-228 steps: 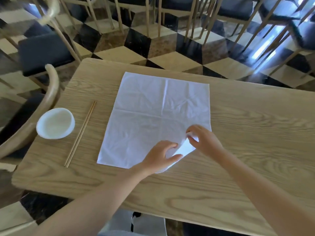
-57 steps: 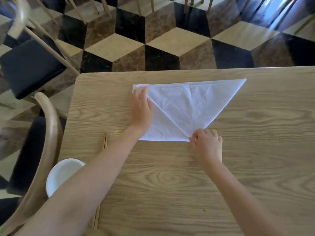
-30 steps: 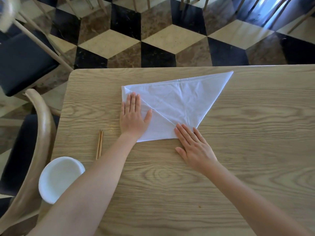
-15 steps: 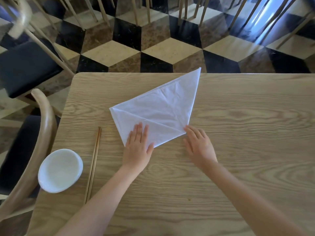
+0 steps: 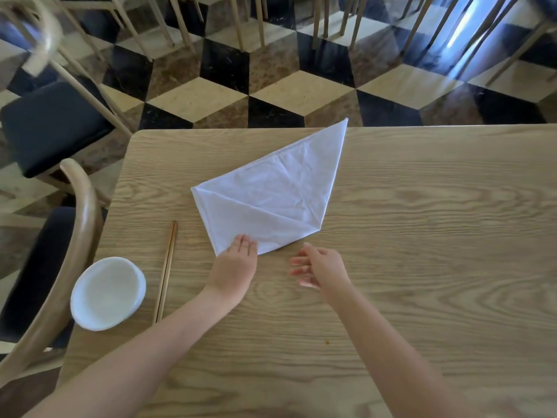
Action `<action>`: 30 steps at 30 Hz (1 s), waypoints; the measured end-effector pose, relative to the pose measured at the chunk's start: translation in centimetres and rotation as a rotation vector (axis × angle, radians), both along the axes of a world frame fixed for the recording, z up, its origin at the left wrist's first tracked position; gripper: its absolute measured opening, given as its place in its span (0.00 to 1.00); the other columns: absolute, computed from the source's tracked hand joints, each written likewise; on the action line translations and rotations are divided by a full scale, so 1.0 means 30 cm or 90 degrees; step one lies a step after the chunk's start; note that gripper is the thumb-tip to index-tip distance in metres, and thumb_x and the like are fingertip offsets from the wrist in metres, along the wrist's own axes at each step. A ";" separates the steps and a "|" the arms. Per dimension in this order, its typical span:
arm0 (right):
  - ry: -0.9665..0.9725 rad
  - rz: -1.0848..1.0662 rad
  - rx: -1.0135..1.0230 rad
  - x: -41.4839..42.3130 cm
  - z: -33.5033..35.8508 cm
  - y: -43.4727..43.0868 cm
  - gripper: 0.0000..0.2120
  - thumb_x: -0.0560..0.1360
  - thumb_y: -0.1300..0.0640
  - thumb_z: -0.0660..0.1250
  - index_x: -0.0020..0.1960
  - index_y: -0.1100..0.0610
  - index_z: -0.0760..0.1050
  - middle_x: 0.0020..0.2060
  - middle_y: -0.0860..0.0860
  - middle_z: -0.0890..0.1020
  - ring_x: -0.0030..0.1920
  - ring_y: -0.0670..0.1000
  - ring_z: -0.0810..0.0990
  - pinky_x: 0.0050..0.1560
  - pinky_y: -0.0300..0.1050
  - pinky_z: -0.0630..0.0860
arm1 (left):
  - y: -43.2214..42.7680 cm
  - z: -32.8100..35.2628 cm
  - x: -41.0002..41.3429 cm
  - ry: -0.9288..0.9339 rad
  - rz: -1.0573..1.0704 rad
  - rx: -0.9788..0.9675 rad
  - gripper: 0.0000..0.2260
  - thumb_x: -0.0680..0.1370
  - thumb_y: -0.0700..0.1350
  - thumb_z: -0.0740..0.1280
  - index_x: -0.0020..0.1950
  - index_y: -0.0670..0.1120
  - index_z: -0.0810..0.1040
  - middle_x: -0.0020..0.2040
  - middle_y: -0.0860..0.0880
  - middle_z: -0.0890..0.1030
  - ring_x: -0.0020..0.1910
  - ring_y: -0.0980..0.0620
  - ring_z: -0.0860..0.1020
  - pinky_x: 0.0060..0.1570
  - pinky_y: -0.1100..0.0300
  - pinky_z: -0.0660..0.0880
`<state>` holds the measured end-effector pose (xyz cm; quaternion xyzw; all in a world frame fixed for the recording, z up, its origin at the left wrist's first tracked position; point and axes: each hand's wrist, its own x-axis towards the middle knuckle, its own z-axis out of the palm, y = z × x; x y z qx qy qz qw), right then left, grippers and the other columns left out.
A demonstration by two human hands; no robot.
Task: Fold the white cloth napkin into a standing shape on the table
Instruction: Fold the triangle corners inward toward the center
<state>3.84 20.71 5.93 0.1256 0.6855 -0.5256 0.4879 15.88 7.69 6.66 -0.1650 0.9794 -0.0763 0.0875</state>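
Observation:
The white cloth napkin point(image 5: 271, 197) lies flat on the wooden table point(image 5: 422, 236), folded into a kite-like shape. Its long point reaches the table's far edge, and a folded flap crosses its near part. My left hand point(image 5: 235, 267) rests flat with its fingertips on the napkin's near corner. My right hand point(image 5: 319, 265) hovers just off the napkin's near right edge, fingers loosely apart and holding nothing.
A white bowl point(image 5: 107, 292) sits near the table's left edge, with a pair of wooden chopsticks point(image 5: 165, 271) lying beside it. A curved wooden chair back point(image 5: 81, 224) stands at the left. More chairs stand on the chequered floor beyond the table.
The napkin has turned clockwise, so its long point now aims at the far edge. My right hand has lifted off the cloth and drawn back. My left hand has slid to the near corner.

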 end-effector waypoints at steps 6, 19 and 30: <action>0.117 0.023 0.037 -0.051 0.008 -0.046 0.09 0.76 0.53 0.61 0.41 0.57 0.73 0.34 0.52 0.81 0.26 0.48 0.79 0.24 0.41 0.77 | 0.109 0.062 -0.080 -0.093 0.116 0.126 0.16 0.76 0.35 0.59 0.63 0.46 0.70 0.49 0.47 0.81 0.47 0.47 0.80 0.39 0.57 0.73; 0.530 0.208 0.300 -0.349 -0.031 0.130 0.06 0.74 0.58 0.61 0.43 0.61 0.71 0.38 0.57 0.77 0.39 0.58 0.73 0.34 0.46 0.65 | 0.409 0.013 -0.159 0.141 0.067 0.547 0.22 0.80 0.37 0.52 0.75 0.44 0.55 0.76 0.46 0.57 0.75 0.51 0.53 0.71 0.63 0.44; 0.919 0.674 0.145 -0.006 -0.145 0.110 0.25 0.78 0.51 0.55 0.72 0.61 0.61 0.73 0.56 0.64 0.73 0.57 0.59 0.73 0.57 0.52 | 0.244 -0.145 -0.018 0.068 0.087 0.227 0.24 0.79 0.51 0.51 0.72 0.40 0.63 0.72 0.43 0.66 0.72 0.43 0.63 0.68 0.39 0.62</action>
